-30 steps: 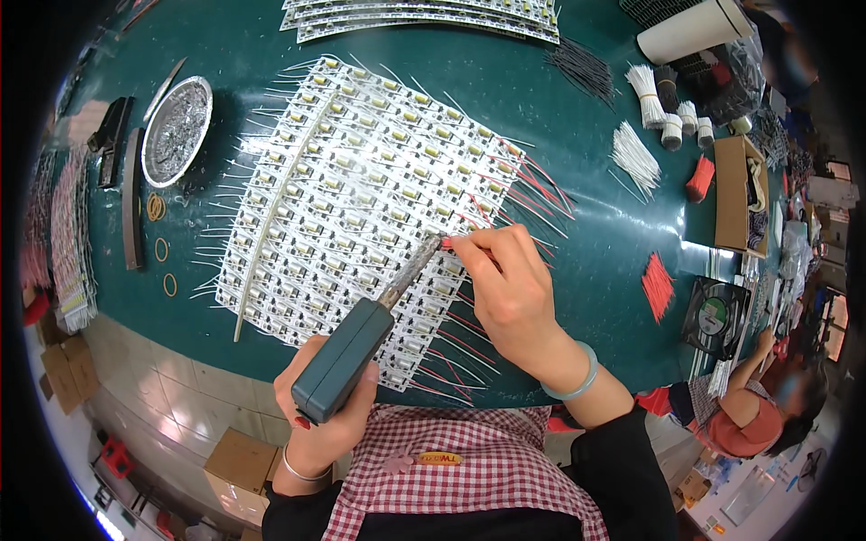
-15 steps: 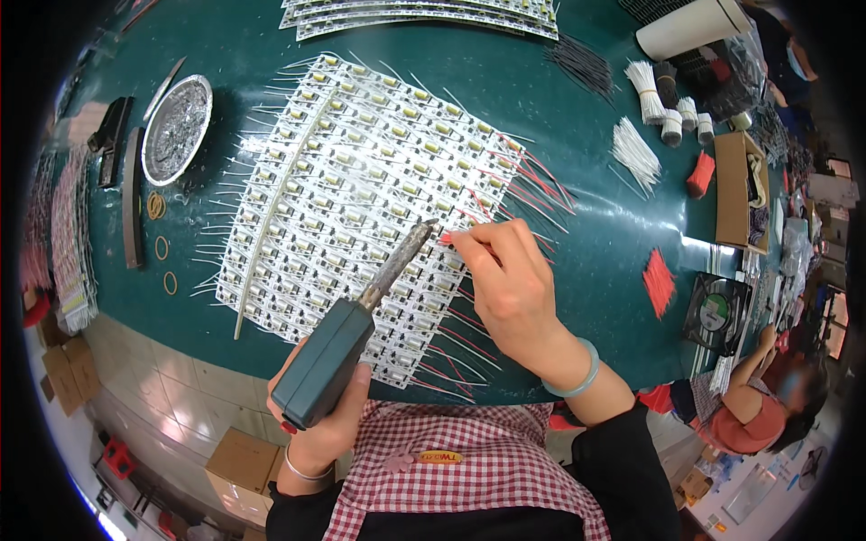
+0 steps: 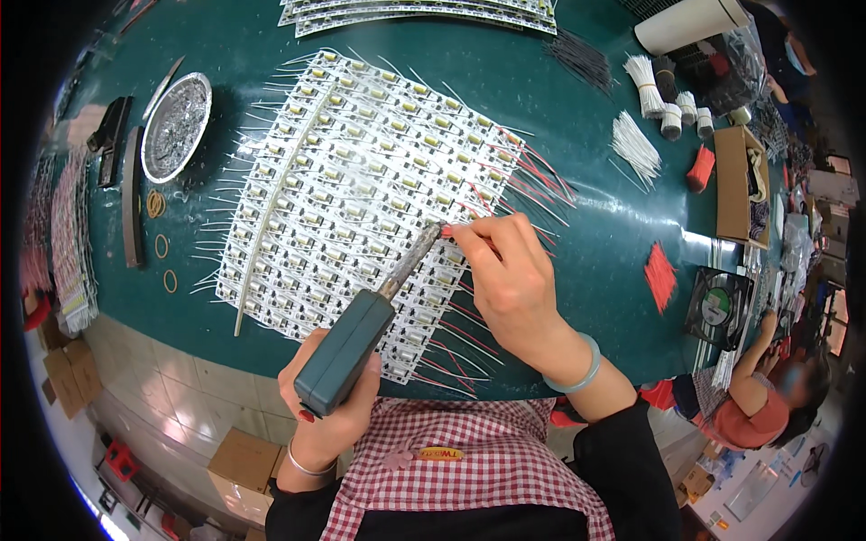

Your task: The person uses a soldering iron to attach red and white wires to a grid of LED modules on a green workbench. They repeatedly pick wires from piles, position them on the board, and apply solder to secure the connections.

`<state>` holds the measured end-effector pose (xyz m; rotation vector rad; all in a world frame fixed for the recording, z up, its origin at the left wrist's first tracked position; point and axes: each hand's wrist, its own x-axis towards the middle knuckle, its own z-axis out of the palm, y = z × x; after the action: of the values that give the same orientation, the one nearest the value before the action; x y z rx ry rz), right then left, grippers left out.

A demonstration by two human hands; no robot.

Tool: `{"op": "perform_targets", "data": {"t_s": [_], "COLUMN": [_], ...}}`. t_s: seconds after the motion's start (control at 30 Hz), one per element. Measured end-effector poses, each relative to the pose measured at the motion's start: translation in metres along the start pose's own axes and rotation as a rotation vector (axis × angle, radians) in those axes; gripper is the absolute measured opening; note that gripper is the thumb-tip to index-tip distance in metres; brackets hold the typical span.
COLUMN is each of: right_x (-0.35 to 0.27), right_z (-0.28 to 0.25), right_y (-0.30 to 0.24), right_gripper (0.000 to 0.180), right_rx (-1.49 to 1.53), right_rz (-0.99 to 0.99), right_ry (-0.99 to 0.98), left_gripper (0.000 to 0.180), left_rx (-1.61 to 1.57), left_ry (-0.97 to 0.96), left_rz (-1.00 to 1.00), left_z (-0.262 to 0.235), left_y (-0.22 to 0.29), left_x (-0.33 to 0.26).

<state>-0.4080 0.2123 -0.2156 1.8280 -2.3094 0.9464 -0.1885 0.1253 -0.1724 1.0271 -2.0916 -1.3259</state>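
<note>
A white panel of circuit boards point(image 3: 334, 180), set with rows of small yellow parts, lies on the green table in front of me. My left hand point(image 3: 329, 388) is wrapped round the dark green handle of a soldering iron point(image 3: 347, 347). The iron's metal barrel slants up to the right, its tip at the panel's right part beside my right fingertips. My right hand point(image 3: 510, 279) pinches a short red wire point(image 3: 446, 232) against the boards; most of the wire is hidden by the fingers. Red and white wires point(image 3: 541, 180) stick out along the panel's right edge, white ones along its left.
A foil-like bowl point(image 3: 178, 128) and rubber bands point(image 3: 156, 205) lie left. Loose red wires point(image 3: 659, 278), white wires point(image 3: 636, 149) and black wires point(image 3: 579, 61) lie right, near a cardboard box point(image 3: 741, 185) and a fan point(image 3: 717, 307). Another person point(image 3: 753, 397) sits at far right.
The soldering iron has shifted right and slightly up, bringing its tip to the red wire at my right fingertips. My right hand has barely moved.
</note>
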Motion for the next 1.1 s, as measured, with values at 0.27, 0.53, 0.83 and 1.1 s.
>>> {"op": "perform_targets", "data": {"t_s": [0.27, 0.53, 0.83, 1.1], "right_x": [0.000, 0.000, -0.002, -0.012], "right_z": [0.000, -0.003, -0.002, -0.026], "right_y": [0.000, 0.000, 0.002, -0.005], "right_gripper": [0.031, 0.027, 0.029, 0.031], "right_rx": [-0.010, 0.002, 0.039, -0.008], "right_rz": [0.000, 0.022, 0.016, 0.064], "right_ry": [0.012, 0.026, -0.003, 0.110], "left_gripper": [0.028, 0.043, 0.031, 0.047], "left_rx": [-0.060, -0.089, -0.465, -0.609], "left_ry": [0.053, 0.574, 0.594, 0.518], "left_rz": [-0.066, 0.233, -0.015, -0.049], "left_z": [-0.007, -0.050, -0.111, -0.055], "left_y": [-0.018, -0.004, -0.042, -0.022], "left_x": [-0.021, 0.034, 0.080, 0.015]}}
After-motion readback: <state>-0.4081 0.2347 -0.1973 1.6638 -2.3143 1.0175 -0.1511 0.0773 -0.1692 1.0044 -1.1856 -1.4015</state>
